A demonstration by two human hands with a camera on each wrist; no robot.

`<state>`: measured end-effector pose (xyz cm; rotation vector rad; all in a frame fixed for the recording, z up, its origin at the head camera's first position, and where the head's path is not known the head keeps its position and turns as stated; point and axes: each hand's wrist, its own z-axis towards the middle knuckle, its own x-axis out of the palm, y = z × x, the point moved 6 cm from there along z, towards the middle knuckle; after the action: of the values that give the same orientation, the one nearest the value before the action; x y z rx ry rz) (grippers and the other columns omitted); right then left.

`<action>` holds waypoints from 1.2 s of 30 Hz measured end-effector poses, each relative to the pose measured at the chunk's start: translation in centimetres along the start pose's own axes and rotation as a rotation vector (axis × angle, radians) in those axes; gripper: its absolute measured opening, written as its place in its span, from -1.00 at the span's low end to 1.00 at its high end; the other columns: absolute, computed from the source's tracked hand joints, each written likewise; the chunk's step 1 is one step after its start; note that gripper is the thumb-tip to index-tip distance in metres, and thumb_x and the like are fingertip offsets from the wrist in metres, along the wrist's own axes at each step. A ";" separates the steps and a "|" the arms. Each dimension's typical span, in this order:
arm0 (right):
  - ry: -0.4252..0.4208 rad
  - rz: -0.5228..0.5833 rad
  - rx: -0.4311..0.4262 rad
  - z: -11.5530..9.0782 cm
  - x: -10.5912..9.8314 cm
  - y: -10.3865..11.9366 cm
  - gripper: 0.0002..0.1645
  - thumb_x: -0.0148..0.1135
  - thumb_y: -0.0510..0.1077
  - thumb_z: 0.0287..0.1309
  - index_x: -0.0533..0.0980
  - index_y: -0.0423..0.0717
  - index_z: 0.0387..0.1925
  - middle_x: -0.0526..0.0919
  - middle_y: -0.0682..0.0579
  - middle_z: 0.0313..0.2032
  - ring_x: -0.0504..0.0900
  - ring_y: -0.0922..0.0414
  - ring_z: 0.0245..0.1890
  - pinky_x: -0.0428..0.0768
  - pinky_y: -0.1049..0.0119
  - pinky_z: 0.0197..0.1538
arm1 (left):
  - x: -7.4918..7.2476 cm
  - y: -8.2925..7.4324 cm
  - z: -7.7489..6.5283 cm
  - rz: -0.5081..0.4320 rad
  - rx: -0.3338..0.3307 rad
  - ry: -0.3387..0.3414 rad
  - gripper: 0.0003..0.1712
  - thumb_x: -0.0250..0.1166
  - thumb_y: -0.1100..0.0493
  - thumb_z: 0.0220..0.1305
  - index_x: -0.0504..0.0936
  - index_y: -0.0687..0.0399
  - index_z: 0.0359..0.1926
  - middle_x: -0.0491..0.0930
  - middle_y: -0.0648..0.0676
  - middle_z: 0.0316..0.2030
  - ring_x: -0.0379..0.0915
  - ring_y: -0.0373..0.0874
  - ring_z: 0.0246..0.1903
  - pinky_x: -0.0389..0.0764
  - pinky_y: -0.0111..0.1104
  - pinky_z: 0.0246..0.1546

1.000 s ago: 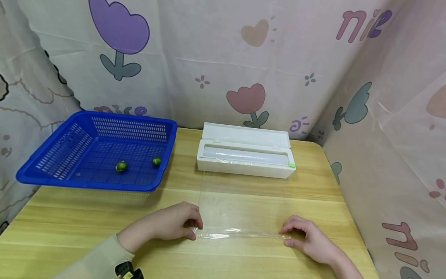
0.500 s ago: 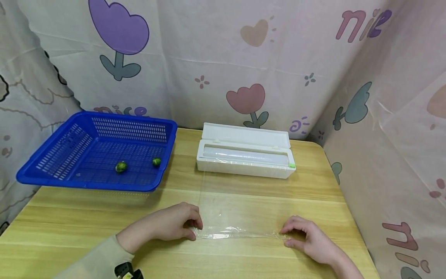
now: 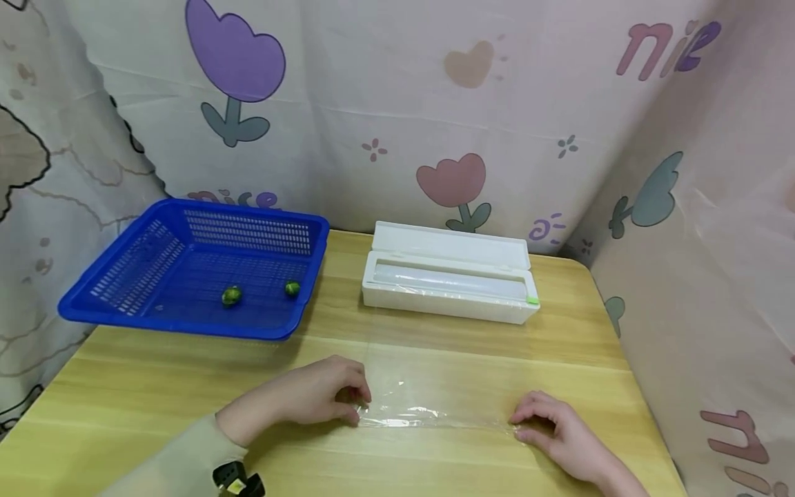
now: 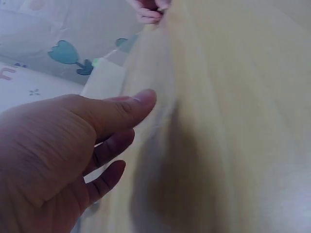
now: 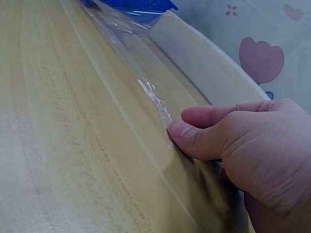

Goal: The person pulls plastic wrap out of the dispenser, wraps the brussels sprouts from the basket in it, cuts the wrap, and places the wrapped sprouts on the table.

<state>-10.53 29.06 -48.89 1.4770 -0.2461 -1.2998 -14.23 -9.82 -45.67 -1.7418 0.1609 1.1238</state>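
A sheet of clear plastic wrap stretches toward me from a roll in the white wrap box, whose lid stands raised at the back. My left hand pinches the near left corner of the sheet between thumb and fingers. At the near right corner, my right hand pinches the film the same way. In the right wrist view the crinkled film edge runs to the thumb tip of the right hand. The left hand fills the left side of its wrist view.
A blue plastic basket stands on the back left of the wooden table. In it lie two small green balls, apart from each other. A printed curtain hangs behind and along the sides.
The head view has shifted slightly, so the basket and box appear a little further right. Both hands keep their pinch on the plastic wrap.
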 end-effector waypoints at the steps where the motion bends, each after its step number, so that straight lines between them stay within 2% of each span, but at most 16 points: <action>1: -0.008 -0.002 0.005 -0.3 -0.1 0.0 -0.70 0.47 -0.32 0.24 0.70 0.07 -0.05 0.70 0.10 -0.11 0.64 0.12 -0.08 0.55 0.48 0.08 | -0.3 -0.3 0.2 -0.001 0.016 -0.014 -0.80 0.57 0.12 0.28 0.78 -0.06 -0.10 0.61 -0.26 -0.24 0.52 -0.37 -0.20 0.61 -0.40 -0.05; 5: -0.022 -0.001 0.008 -0.9 -0.2 -0.1 -0.69 0.48 -0.33 0.22 0.70 0.05 -0.06 0.70 0.09 -0.10 0.65 0.12 -0.08 0.56 0.50 0.07 | -2.7 -1.6 0.1 -0.047 0.082 -0.096 -0.82 0.55 0.16 0.30 0.79 -0.05 -0.09 0.66 -0.21 -0.20 0.57 -0.32 -0.15 0.65 -0.28 -0.01; 10: -0.020 0.024 0.006 -0.9 -0.1 -0.1 -0.71 0.47 -0.34 0.24 0.70 0.02 -0.06 0.69 0.06 -0.11 0.65 0.12 -0.09 0.58 0.47 0.04 | -7.0 -2.3 -1.0 -0.098 0.105 -0.234 -0.82 0.54 0.09 0.32 0.77 -0.23 -0.09 0.68 -0.29 -0.16 0.62 -0.20 -0.14 0.69 -0.20 -0.06; 15: -0.014 0.022 0.010 -0.7 -0.1 -0.1 -0.72 0.46 -0.31 0.25 0.70 0.03 -0.05 0.69 0.07 -0.10 0.66 0.12 -0.08 0.58 0.47 0.05 | -11.5 -2.0 -2.4 -0.084 0.072 -0.365 -0.76 0.57 0.12 0.28 0.77 -0.31 -0.09 0.71 -0.27 -0.14 0.64 -0.19 -0.14 0.67 -0.27 -0.12; 21: -0.009 0.007 0.005 -0.3 -0.1 -0.1 -0.71 0.47 -0.30 0.25 0.70 0.05 -0.05 0.70 0.08 -0.10 0.66 0.12 -0.08 0.56 0.49 0.07 | -16.1 -1.1 -4.0 -0.061 0.043 -0.474 -0.72 0.57 0.25 0.26 0.79 -0.23 -0.10 0.73 -0.21 -0.20 0.66 -0.15 -0.18 0.66 -0.32 -0.18; 25: -0.027 -0.008 0.000 0.4 -0.4 -0.1 -0.71 0.48 -0.31 0.23 0.70 0.05 -0.07 0.70 0.08 -0.11 0.66 0.11 -0.08 0.56 0.48 0.08 | -19.0 0.5 -4.7 -0.040 -0.032 -0.535 -0.77 0.54 0.25 0.31 0.80 -0.19 -0.11 0.74 -0.18 -0.22 0.66 -0.17 -0.21 0.65 -0.36 -0.18; 28: -0.032 -0.009 0.018 0.7 -0.6 -0.2 -0.72 0.48 -0.29 0.23 0.70 0.07 -0.08 0.70 0.10 -0.11 0.66 0.11 -0.08 0.56 0.47 0.08 | -20.6 2.2 -5.1 -0.085 -0.125 -0.561 -0.83 0.51 0.24 0.34 0.80 -0.09 -0.09 0.76 -0.10 -0.20 0.69 -0.09 -0.21 0.67 -0.36 -0.20; 33: 0.006 0.004 0.021 0.0 -0.2 -0.3 -0.74 0.46 -0.26 0.28 0.69 0.09 -0.05 0.69 0.10 -0.10 0.65 0.12 -0.07 0.57 0.47 0.08 | -21.3 5.6 -5.3 -0.171 -0.279 -0.543 -0.78 0.49 0.13 0.39 0.79 0.02 0.02 0.77 0.01 -0.09 0.71 0.01 -0.12 0.67 -0.34 -0.14; 36: 0.019 0.018 0.000 -0.4 0.0 -0.3 -0.73 0.44 -0.28 0.29 0.68 0.06 -0.04 0.69 0.07 -0.10 0.65 0.12 -0.08 0.58 0.46 0.06 | -21.3 7.4 -5.0 -0.171 -0.326 -0.514 -0.74 0.47 0.07 0.41 0.79 0.02 0.05 0.76 0.01 -0.05 0.69 -0.01 -0.05 0.64 -0.33 -0.07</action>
<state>-10.34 29.39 -49.24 1.4834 -0.2473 -1.2708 -27.28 -25.28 -34.57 -1.6416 -0.5013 1.4868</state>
